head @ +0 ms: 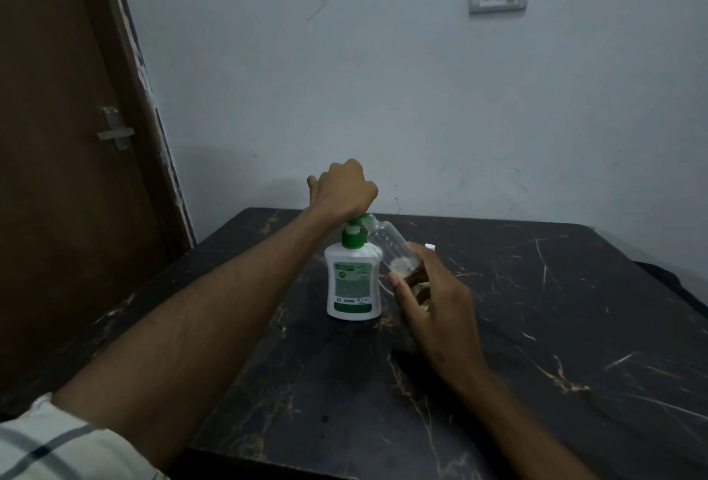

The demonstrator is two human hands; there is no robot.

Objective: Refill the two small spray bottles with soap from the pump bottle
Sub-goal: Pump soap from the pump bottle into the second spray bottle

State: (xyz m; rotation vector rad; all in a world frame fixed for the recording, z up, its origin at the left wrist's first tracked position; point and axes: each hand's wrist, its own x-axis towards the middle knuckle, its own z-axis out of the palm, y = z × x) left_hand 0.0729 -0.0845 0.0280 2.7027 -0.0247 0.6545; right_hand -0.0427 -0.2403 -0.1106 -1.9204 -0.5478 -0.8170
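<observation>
Soap is being pumped on the dark table [536, 326]: the pump bottle [352, 280], judged stiff and steady, is pressed at its head by the curled left hand [343, 188]. A light, slippery clear spray bottle [390, 246] is gripped low by the right hand [433, 307], tilted to the spout; the second bottle is largely hidden behind that hand.

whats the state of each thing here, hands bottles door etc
pump bottle: upright on the table, pump under the left hand
left hand: fist on the pump top
spray bottle: uncapped, tilted, mouth at the nozzle, a little soap at the bottom
right hand: grips the spray bottle's base
door: closed
</observation>
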